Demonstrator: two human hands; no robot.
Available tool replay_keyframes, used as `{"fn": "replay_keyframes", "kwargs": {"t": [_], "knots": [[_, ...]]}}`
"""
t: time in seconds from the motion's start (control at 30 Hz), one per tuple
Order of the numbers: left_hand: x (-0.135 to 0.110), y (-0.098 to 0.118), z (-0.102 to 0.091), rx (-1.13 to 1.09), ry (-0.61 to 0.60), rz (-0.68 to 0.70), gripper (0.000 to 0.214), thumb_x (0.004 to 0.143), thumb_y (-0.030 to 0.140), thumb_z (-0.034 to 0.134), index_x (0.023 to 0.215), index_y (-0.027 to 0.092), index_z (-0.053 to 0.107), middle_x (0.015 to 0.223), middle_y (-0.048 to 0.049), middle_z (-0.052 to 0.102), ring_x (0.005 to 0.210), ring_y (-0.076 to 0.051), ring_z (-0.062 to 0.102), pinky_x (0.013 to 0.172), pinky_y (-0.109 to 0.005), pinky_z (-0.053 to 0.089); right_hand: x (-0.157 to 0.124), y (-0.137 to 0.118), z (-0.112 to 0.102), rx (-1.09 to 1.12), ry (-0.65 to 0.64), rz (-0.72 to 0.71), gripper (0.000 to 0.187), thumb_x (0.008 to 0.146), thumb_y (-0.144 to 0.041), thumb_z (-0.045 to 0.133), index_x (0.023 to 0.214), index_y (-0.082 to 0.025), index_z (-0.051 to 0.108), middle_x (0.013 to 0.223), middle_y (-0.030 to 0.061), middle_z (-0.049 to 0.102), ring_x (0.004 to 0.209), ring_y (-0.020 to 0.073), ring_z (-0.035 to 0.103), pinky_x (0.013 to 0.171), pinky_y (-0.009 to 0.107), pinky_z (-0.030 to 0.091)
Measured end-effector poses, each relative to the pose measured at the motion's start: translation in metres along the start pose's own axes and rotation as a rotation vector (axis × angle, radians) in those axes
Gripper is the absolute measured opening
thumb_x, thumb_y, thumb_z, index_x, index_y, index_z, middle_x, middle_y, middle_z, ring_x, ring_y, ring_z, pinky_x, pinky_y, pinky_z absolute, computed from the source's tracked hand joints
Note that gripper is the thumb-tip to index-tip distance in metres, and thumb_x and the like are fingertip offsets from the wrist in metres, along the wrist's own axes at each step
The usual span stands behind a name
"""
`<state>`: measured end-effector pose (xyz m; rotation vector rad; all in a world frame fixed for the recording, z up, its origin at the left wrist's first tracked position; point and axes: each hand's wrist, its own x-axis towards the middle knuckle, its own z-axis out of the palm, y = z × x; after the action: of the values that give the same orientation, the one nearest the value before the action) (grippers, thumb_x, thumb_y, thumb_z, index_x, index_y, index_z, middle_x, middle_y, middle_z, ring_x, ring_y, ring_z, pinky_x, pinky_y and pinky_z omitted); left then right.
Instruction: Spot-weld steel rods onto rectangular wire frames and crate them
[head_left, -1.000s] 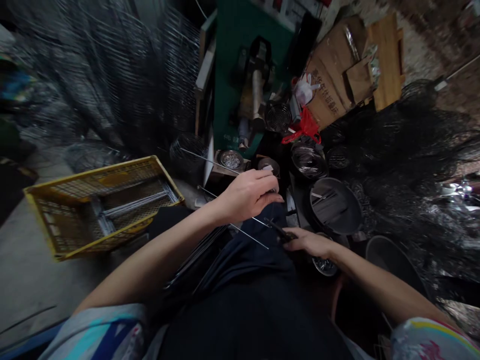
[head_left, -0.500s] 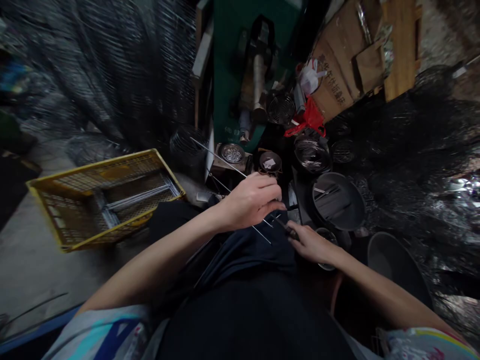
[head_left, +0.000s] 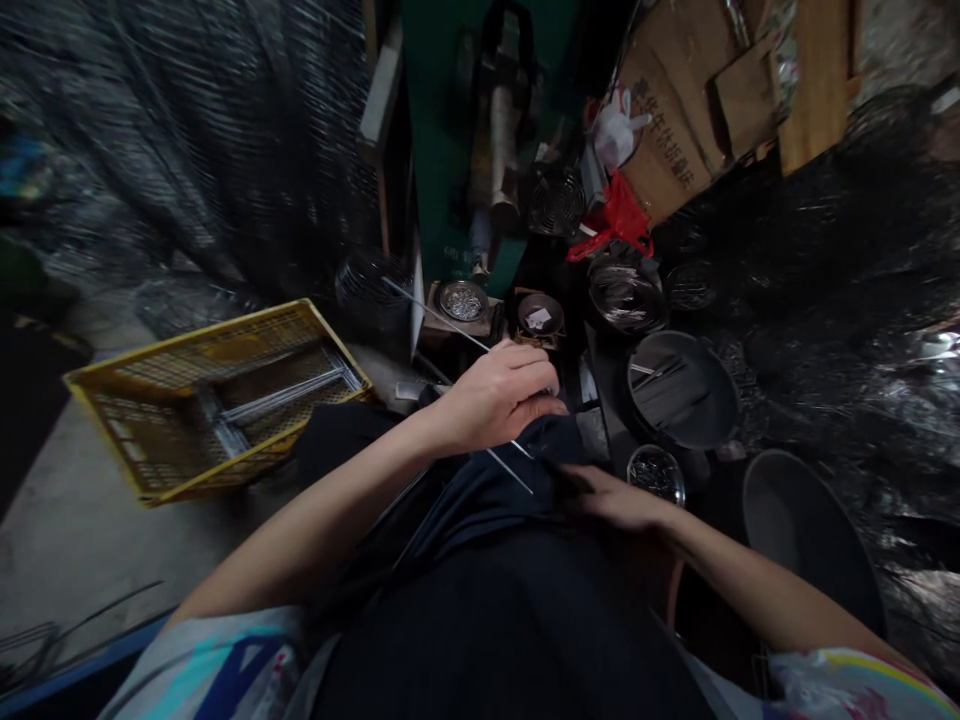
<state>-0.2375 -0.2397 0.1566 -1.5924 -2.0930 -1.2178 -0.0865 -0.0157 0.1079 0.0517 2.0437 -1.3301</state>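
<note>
Crate is sitting at nine o'clock on my remote view, and a round pan is resting at three. I'm seeing the right hand toward four, apart from its partner, its fingertips too dark for telling their grip. Near centre, the left hand is clamping metal rods, slanting from eleven toward five.

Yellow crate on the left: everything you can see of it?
The yellow crate is an open-topped oblong box, apparently plastic, with lattice walls. It sits to the person's left, askew in view, with thin metal-looking rods lying bundled inside. Neither the left hand nor the right hand touches it; what it stands on is unclear.
</note>
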Motion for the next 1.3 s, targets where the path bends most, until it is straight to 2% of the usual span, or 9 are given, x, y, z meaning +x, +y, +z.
{"fn": "replay_keyframes", "kwargs": {"t": [0.07,0.13,0.3,0.4,0.53,0.8,1.0,1.17,1.3], "knots": [[-0.001,0.001,-0.004,-0.018,0.008,-0.011,0.018,0.090,0.029,0.061,0.077,0.018,0.058,0.073,-0.0021,0.059,0.072,-0.016,0.057,0.072,-0.030,0.043,-0.002,0.006,0.002,0.157,-0.118,0.057,0.034,0.087,-0.040,0.051,0.110,-0.017,0.058,0.081,0.0023,0.060,0.069,0.0158,0.056,0.066,0.028,0.046],[-0.001,0.000,-0.010,-0.041,0.024,-0.036,0.018,0.089,0.029,0.061,0.076,0.018,0.059,0.072,-0.0017,0.060,0.071,-0.015,0.057,0.070,-0.029,0.043,-0.001,0.008,-0.003,0.128,-0.095,0.050,0.036,0.087,-0.043,0.051,0.111,-0.017,0.058,0.080,0.0022,0.060,0.068,0.0161,0.056,0.067,0.028,0.046],[0.007,-0.023,-0.025,-0.040,0.163,-0.155,0.017,0.086,0.029,0.065,0.074,0.016,0.061,0.070,-0.0014,0.060,0.064,-0.013,0.054,0.062,-0.026,0.042,0.019,0.002,-0.048,-0.354,0.332,-0.037,0.030,0.086,-0.034,0.055,0.112,-0.019,0.057,0.090,0.0035,0.064,0.086,0.0210,0.058,0.081,0.032,0.043],[0.011,-0.044,-0.034,-0.049,0.235,-0.254,0.018,0.083,0.029,0.066,0.072,0.016,0.061,0.067,-0.0005,0.060,0.061,-0.012,0.052,0.058,-0.024,0.041,0.038,0.001,-0.076,-0.502,0.470,-0.057,0.036,0.089,-0.031,0.051,0.122,-0.017,0.052,0.104,0.0091,0.064,0.095,0.0240,0.059,0.084,0.034,0.043],[0.006,-0.065,-0.055,0.000,0.289,-0.393,0.019,0.080,0.032,0.067,0.071,0.016,0.060,0.064,0.0008,0.057,0.058,-0.012,0.048,0.054,-0.023,0.039,0.066,0.001,-0.097,-0.646,0.578,-0.126,0.043,0.090,-0.029,0.051,0.131,-0.016,0.048,0.121,0.0140,0.060,0.110,0.0266,0.056,0.091,0.036,0.041],[-0.013,-0.093,-0.092,0.067,0.432,-0.562,0.022,0.077,0.036,0.068,0.068,0.017,0.060,0.058,0.0030,0.050,0.053,-0.010,0.041,0.049,-0.022,0.032,0.107,0.009,-0.108,-0.625,0.576,-0.103,0.040,0.092,-0.028,0.051,0.130,-0.013,0.050,0.112,0.0151,0.067,0.105,0.0270,0.063,0.085,0.031,0.045],[-0.022,-0.114,-0.097,0.061,0.548,-0.598,0.023,0.075,0.034,0.070,0.064,0.016,0.059,0.055,0.0042,0.044,0.051,-0.009,0.034,0.049,-0.023,0.026,0.111,0.023,-0.112,-0.581,0.554,-0.124,0.042,0.093,-0.028,0.050,0.132,-0.014,0.050,0.118,0.0148,0.066,0.109,0.0266,0.063,0.090,0.032,0.045],[-0.026,-0.127,-0.096,0.014,0.684,-0.644,0.027,0.072,0.035,0.073,0.062,0.016,0.056,0.053,0.0055,0.042,0.049,-0.008,0.031,0.047,-0.022,0.023,0.110,0.007,-0.122,-0.512,0.528,-0.252,0.043,0.092,-0.028,0.051,0.133,-0.016,0.052,0.125,0.0129,0.064,0.114,0.0271,0.060,0.095,0.035,0.045],[-0.033,-0.127,-0.099,-0.031,0.756,-0.675,0.029,0.071,0.035,0.074,0.061,0.016,0.054,0.052,0.0059,0.042,0.048,-0.008,0.031,0.046,-0.021,0.022,0.116,0.001,-0.129,-0.493,0.571,-0.278,0.045,0.091,-0.031,0.052,0.134,-0.017,0.053,0.124,0.0120,0.065,0.113,0.0281,0.061,0.095,0.036,0.045]]}}
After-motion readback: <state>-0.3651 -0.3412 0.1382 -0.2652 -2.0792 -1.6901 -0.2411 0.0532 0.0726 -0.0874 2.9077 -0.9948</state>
